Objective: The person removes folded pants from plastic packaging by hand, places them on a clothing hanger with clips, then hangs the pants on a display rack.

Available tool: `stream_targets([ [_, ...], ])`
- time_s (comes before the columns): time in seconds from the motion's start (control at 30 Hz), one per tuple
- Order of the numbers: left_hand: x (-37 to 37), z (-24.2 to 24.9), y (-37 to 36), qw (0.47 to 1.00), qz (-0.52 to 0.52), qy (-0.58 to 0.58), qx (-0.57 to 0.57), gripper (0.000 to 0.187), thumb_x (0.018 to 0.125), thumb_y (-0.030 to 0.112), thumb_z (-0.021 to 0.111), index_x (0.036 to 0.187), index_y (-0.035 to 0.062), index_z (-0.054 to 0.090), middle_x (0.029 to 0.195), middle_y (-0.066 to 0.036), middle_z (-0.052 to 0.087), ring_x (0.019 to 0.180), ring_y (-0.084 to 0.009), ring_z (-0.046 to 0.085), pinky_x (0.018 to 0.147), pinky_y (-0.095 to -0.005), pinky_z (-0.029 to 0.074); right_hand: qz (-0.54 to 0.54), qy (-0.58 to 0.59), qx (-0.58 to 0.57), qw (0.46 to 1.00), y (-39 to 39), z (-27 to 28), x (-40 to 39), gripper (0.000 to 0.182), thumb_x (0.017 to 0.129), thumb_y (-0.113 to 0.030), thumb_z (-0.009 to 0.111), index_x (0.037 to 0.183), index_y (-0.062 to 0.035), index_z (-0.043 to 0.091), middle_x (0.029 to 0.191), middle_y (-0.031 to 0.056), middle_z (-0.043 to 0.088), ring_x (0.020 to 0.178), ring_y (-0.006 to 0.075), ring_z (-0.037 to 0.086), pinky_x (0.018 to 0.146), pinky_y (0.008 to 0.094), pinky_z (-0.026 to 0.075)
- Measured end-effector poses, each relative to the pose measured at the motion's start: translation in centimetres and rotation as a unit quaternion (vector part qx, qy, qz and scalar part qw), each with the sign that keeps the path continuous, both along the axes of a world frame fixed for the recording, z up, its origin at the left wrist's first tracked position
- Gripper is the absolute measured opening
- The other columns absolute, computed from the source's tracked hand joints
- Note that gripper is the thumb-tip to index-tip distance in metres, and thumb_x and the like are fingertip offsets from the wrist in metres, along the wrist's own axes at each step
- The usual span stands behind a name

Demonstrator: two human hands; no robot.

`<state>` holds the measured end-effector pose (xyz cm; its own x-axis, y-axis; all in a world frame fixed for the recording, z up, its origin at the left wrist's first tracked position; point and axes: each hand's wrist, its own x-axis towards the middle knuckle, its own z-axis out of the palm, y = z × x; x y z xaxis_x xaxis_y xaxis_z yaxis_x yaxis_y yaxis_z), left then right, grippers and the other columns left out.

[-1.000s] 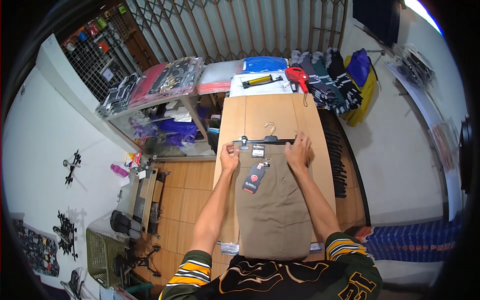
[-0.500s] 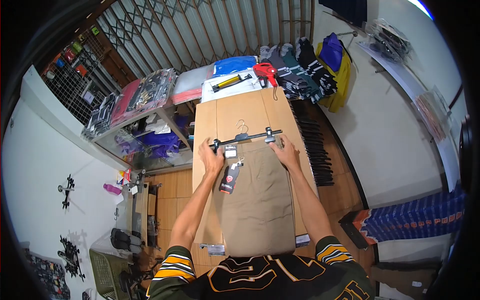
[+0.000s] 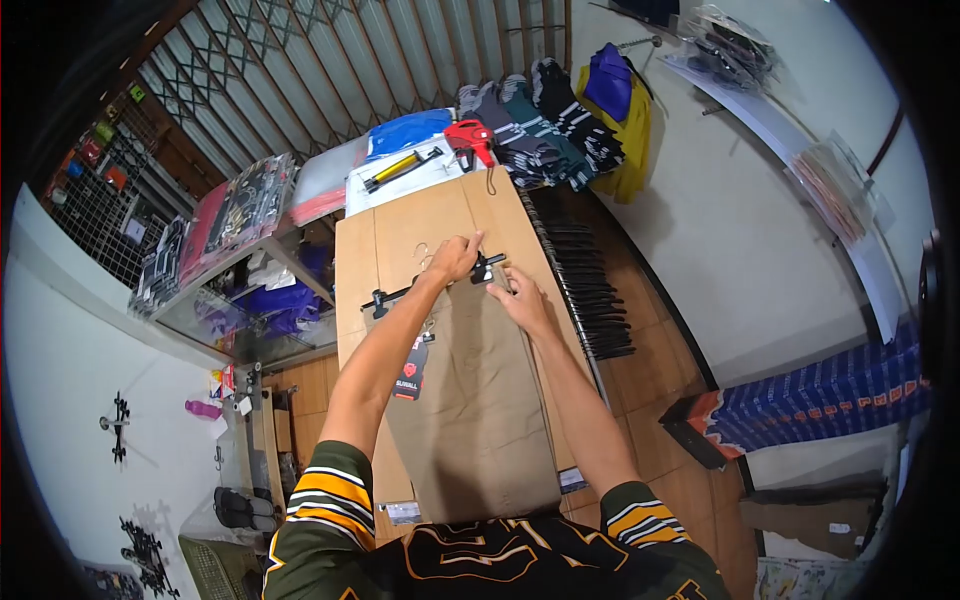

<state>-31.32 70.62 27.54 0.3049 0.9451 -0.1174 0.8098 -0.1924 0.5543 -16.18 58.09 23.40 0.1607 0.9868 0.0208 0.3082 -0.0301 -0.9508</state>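
Khaki trousers (image 3: 470,400) lie flat on the wooden table (image 3: 365,235), their waist at a black clip hanger (image 3: 398,293) with a wire hook. My left hand (image 3: 455,258) reaches across over the hanger bar, close to the right clip (image 3: 486,264); what its bent fingers hold, if anything, is hidden. Beside that clip, my right hand (image 3: 517,298) has thumb and fingers at the waistband's right corner; its exact grip cannot be made out. A black tag (image 3: 410,372) hangs on the trousers below my left forearm.
A red tool (image 3: 470,138) and a yellow-and-black pump (image 3: 400,170) lie beyond the table. Packed clothes (image 3: 240,205) top a glass case at left. Folded socks (image 3: 550,130) are at the back, black hangers (image 3: 590,285) along the right side.
My left hand has left the left clip and crossed to near the right one. My right hand has stayed by the right corner. The view has shifted, moving the scene leftward.
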Motion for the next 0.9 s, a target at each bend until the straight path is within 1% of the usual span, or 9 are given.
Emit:
stream_targets([
  [0.07,0.4,-0.5,1.1,1.0,-0.002,0.004,-0.005,0.077,0.096,0.061,0.034,0.086,-0.0058,0.071,0.091,-0.037,0.064,0.099,-0.0475,0.063,0.092,-0.0487,0.046,-0.028,-0.037,0.026,0.999,0.3,-0.9,-0.2,0.038,0.08,-0.041,0.073,0.101,-0.0104,0.065,0.09,0.0081,0.072,0.086,0.0221,0.067,0.077,0.0365,0.048],
  [0.1,0.5,-0.6,1.6,1.0,0.0,0.008,-0.008,0.079,0.096,0.061,0.032,0.087,-0.0068,0.071,0.093,-0.037,0.063,0.1,-0.0479,0.062,0.093,-0.0491,0.045,-0.034,-0.068,0.019,0.997,0.4,-0.8,0.0,0.036,0.079,-0.039,0.073,0.088,-0.0063,0.061,0.072,0.0068,0.062,0.072,0.0211,0.06,0.07,0.0375,0.045],
  [0.13,0.6,-0.8,2.0,1.0,0.003,0.011,-0.012,0.081,0.096,0.062,0.031,0.087,-0.0078,0.071,0.094,-0.038,0.063,0.102,-0.0483,0.061,0.094,-0.0496,0.045,-0.037,-0.067,0.017,0.997,0.4,-0.9,0.0,0.036,0.079,-0.039,0.073,0.088,-0.0063,0.061,0.072,0.0068,0.062,0.072,0.0211,0.06,0.07,0.0375,0.045],
  [0.2,0.8,-0.8,2.5,1.0,0.007,0.015,-0.012,0.084,0.096,0.063,0.028,0.086,-0.0086,0.071,0.096,-0.039,0.062,0.104,-0.0495,0.06,0.096,-0.0498,0.043,-0.04,-0.036,0.042,0.998,0.5,-1.2,-0.2,0.038,0.08,-0.037,0.072,0.08,-0.0041,0.055,0.064,0.0055,0.049,0.064,0.0201,0.05,0.064,0.0383,0.041],
  [0.33,0.9,-1.0,3.2,0.998,0.05,0.008,0.022,0.083,0.097,0.062,0.028,0.085,-0.0082,0.071,0.097,-0.038,0.062,0.103,-0.0502,0.06,0.095,-0.0499,0.044,-0.029,-0.051,0.034,0.998,1.2,-3.1,-0.2,0.035,0.08,-0.036,0.072,0.083,-0.0037,0.06,0.071,0.008,0.059,0.071,0.0205,0.057,0.069,0.0377,0.045],
  [0.4,0.9,-0.8,3.4,0.996,0.077,-0.007,0.04,0.081,0.097,0.061,0.03,0.084,-0.0081,0.071,0.095,-0.037,0.063,0.101,-0.0503,0.06,0.094,-0.0504,0.044,-0.054,-0.017,0.098,0.994,1.5,-3.8,-0.5,0.033,0.081,-0.035,0.071,0.09,-0.0034,0.066,0.082,0.0105,0.068,0.079,0.0221,0.062,0.076,0.0368,0.048],
  [0.5,1.0,-0.3,3.0,0.991,0.11,-0.04,0.066,0.076,0.097,0.057,0.036,0.077,-0.0078,0.07,0.088,-0.035,0.065,0.094,-0.0495,0.063,0.088,-0.0516,0.046,-0.018,-0.031,0.055,0.998,1.5,-3.5,-0.1,0.038,0.081,-0.035,0.072,0.1,-0.0027,0.069,0.093,0.0126,0.071,0.09,0.0248,0.066,0.084,0.0361,0.049],
  [0.57,0.9,-0.9,3.3,0.985,0.11,-0.05,0.119,0.072,0.096,0.053,0.044,0.066,-0.0082,0.064,0.072,-0.033,0.062,0.076,-0.0459,0.065,0.076,-0.0513,0.048,-0.01,-0.02,0.045,0.999,1.2,-2.7,0.0,0.038,0.081,-0.035,0.072,0.1,-0.0021,0.069,0.093,0.0123,0.071,0.09,0.0254,0.066,0.084,0.0365,0.049],
  [0.9,1.5,-0.7,2.1,0.989,0.101,-0.05,0.101,0.067,0.095,0.05,0.048,0.066,-0.0078,0.066,0.07,-0.033,0.061,0.073,-0.047,0.064,0.075,-0.0527,0.048,0.0,0.04,0.059,0.997,0.7,-2.0,0.0,0.033,0.083,-0.03,0.072,0.095,0.0007,0.066,0.088,0.0105,0.07,0.084,0.0215,0.065,0.08,0.0337,0.049],
])
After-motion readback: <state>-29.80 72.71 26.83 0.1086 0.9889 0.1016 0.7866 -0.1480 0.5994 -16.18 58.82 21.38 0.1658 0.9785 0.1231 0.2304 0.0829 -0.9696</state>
